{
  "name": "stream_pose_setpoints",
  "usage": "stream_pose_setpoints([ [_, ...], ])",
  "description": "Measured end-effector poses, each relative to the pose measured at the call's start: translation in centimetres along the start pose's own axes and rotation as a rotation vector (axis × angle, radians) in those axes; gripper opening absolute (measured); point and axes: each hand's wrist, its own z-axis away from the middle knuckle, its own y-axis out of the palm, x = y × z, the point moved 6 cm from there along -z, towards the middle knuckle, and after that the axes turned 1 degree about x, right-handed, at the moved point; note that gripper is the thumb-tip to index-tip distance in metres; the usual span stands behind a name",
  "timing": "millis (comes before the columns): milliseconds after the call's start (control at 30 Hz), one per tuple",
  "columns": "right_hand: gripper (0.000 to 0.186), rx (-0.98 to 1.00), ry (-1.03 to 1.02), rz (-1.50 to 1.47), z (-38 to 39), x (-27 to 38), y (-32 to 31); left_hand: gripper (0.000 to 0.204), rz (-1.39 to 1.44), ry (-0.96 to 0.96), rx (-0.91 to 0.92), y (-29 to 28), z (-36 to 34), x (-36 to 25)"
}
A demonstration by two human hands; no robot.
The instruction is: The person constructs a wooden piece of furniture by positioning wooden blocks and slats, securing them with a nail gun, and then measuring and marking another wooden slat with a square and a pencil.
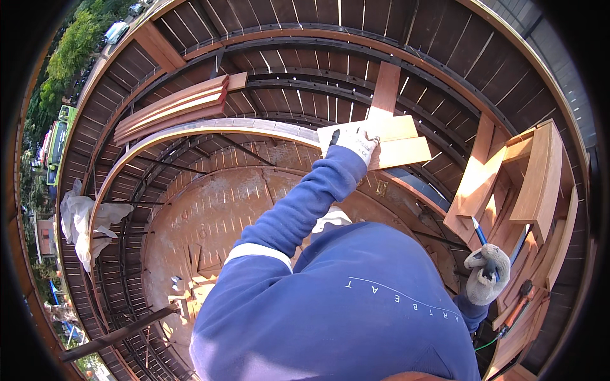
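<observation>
My left hand (354, 142), in a pale work glove, lies on short flat wooden boards (401, 141) set across a curved rail. Its fingers bend over a board. Out to the right, my gloved right hand (488, 274) is closed around a slim blue pencil (478, 230). The pencil's pale tip points up and left, at the end of a reddish wooden plank (473, 190); whether it touches the wood I cannot tell. A longer board (385, 89) runs away from beneath the short ones.
Curved slatted staging surrounds me. Stacked reddish boards (175, 109) lie far left; a pale plastic sheet (89, 222) hangs below them. Beside my right hand are a wooden box frame (539, 181) and an orange-and-black handled tool (523, 297). Wood offcuts (197, 289) litter the lower round floor.
</observation>
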Motion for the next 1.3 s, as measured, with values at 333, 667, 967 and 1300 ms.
stream_pose_setpoints([
  [333, 0.066, 0.212, 0.177, 0.08, -4.0, -3.8, 8.2, 0.044, 0.118, -0.118, -0.021, -0.3, 1.5, -1.0],
  [667, 0.033, 0.285, 0.23, -0.074, -9.2, -8.3, 14.5, 0.052, 0.125, -0.104, -0.021, -0.5, 1.6, -0.7],
  [967, 0.028, 0.329, 0.146, 0.196, -12.6, -12.0, 17.7, 0.05, 0.071, -0.053, -0.032, 0.0, 1.0, -0.9],
  [1300, 0.029, 0.391, 0.192, 0.222, -12.7, -13.7, 18.4, 0.043, 0.128, -0.055, -0.042, 0.3, 1.0, -0.9],
])
